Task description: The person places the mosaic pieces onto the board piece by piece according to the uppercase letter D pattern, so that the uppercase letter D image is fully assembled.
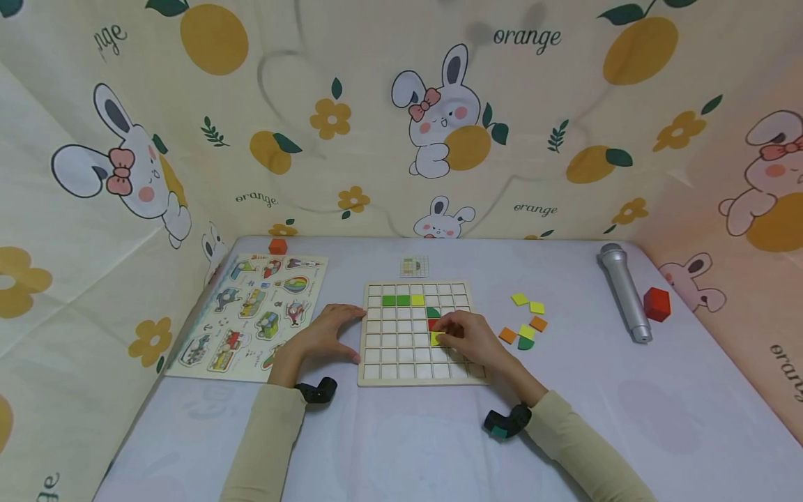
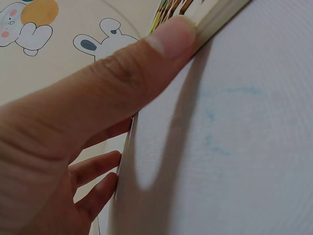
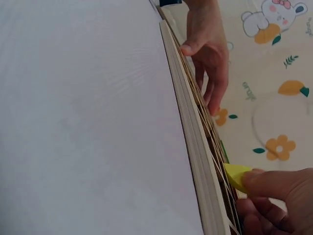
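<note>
A wooden grid board (image 1: pixel 424 384) with white squares lies in front of me. My right hand (image 1: pixel 473 339) pinches a yellow tile (image 3: pixel 235 175) between thumb and fingers, low over a square right of the board's middle. Just beyond that tile are a red tile (image 1: pixel 433 324) and a green rounded tile (image 1: pixel 433 312), the red one partly hidden by the fingers. Two green tiles (image 1: pixel 396 300) and another yellow tile (image 1: pixel 417 300) form a row near the far edge. Thumb and fingers spread, my left hand (image 1: pixel 323 338) rests against the board's left edge.
Several loose yellow, orange and green tiles (image 1: pixel 527 332) lie right of the board. Behind it is a small pattern card (image 1: pixel 414 266). A sticker-like picture sheet (image 1: pixel 251 314) lies left, near an orange block (image 1: pixel 278 246). Far right are a silver microphone (image 1: pixel 624 293) and a red block (image 1: pixel 656 305).
</note>
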A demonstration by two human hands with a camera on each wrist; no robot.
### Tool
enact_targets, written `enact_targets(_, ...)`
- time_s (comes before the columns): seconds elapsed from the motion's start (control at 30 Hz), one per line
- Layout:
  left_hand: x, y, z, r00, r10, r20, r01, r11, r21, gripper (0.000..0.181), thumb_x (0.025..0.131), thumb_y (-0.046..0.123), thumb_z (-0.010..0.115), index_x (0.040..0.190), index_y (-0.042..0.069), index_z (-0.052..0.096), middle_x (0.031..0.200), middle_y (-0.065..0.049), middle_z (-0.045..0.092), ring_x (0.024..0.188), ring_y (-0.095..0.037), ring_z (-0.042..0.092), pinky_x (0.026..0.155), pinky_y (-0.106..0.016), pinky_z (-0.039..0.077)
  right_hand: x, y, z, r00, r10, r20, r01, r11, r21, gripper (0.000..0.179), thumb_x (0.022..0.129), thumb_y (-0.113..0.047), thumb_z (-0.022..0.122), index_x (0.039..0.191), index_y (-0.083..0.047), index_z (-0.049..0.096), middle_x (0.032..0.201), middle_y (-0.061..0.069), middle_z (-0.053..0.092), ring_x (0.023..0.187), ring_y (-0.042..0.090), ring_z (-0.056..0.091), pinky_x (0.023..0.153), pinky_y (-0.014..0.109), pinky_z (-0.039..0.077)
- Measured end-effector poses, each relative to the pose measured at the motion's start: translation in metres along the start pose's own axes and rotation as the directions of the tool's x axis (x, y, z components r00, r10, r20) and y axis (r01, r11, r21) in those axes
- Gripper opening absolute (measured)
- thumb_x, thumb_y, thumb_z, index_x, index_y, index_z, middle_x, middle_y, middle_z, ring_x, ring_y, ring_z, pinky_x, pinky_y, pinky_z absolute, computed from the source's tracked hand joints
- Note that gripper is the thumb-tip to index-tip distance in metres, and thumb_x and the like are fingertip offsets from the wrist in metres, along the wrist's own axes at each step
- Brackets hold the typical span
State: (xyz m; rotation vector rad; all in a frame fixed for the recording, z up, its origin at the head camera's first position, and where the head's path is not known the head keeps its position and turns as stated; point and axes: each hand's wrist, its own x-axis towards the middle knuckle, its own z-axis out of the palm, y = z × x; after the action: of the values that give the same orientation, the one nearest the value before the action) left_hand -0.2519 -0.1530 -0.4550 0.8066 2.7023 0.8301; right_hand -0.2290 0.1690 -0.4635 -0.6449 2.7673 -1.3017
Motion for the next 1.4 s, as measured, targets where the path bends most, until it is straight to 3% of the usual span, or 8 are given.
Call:
enact_targets(0.2,0.000,0.000,0.000,1.000,-0.005,0.002,0.005,1.000,-0.003,0.088,0.062,0.037,0.085,0.137,0.010,0.046,0.143,-0.009,0.041,0.134,-0.030,0.027,0.112,-0.045,0.024,0.001,0.001,-0.001,0.999,0.043,0.000,-0.043,0.994,0.097,0.011,0.084,-0.011,0.069,0.093,-0.015,0.068,0.082,-0.001,0.061,0.073,0.016,0.055,0.062,0.020,0.050)
enact_targets(0.57,0.000,-0.001,0.000,1.000,-0.004,-0.002,0.004,1.000,-0.003,0.089,0.063,0.037,0.085,0.137,0.010,0.045,0.143,-0.009,0.041,0.134,-0.030,0.027,0.112,-0.045,0.024,0.002,-0.006,-0.001,0.999,0.023,-0.035,-0.016,0.982,0.188,0.014,0.085,-0.010,0.068,0.098,-0.006,0.067,0.090,0.005,0.065,0.075,0.017,0.059,0.064,0.018,0.051)
enact_targets(0.83,0.000,0.000,0.000,1.000,-0.007,0.001,0.007,1.000,-0.004,0.089,0.062,0.036,0.085,0.137,0.010,0.045,0.143,-0.008,0.041,0.134,-0.030,0.027,0.112,-0.045,0.024,0.006,-0.006,-0.003,0.979,0.049,-0.200,-0.007,0.979,0.205,0.014,0.087,-0.014,0.066,0.101,-0.011,0.066,0.091,0.002,0.062,0.077,0.016,0.056,0.068,0.017,0.051)
enact_targets(0.97,0.000,0.000,0.000,1.000,-0.003,0.000,0.003,1.000,0.001,0.089,0.063,0.036,0.085,0.137,0.010,0.045,0.143,-0.009,0.041,0.134,-0.030,0.027,0.112,-0.045,0.024,0.006,-0.007,-0.006,0.971,0.050,-0.235,0.005,0.974,0.228,0.016,0.087,-0.014,0.066,0.103,-0.009,0.066,0.094,0.006,0.062,0.079,0.017,0.056,0.069,0.015,0.050)
enact_targets(1.13,-0.001,0.000,0.000,1.000,0.001,0.002,-0.001,1.000,0.005,0.089,0.063,0.038,0.084,0.138,0.009,0.045,0.143,-0.009,0.041,0.134,-0.030,0.027,0.112,-0.046,0.024,0.005,-0.002,-0.018,0.964,0.037,-0.262,0.008,0.986,0.169,0.018,0.088,-0.015,0.065,0.104,-0.006,0.066,0.099,0.008,0.063,0.083,0.019,0.056,0.071,0.014,0.049)
enact_targets(1.4,-0.001,-0.001,0.000,1.000,0.008,-0.003,-0.008,1.000,0.007,0.090,0.063,0.039,0.084,0.138,0.010,0.045,0.143,-0.009,0.040,0.134,-0.031,0.028,0.112,-0.046,0.024,0.005,0.036,-0.059,0.923,0.155,-0.353,-0.151,0.988,0.040,0.018,0.089,-0.017,0.063,0.102,-0.005,0.068,0.098,0.011,0.067,0.084,0.021,0.061,0.070,0.015,0.048)
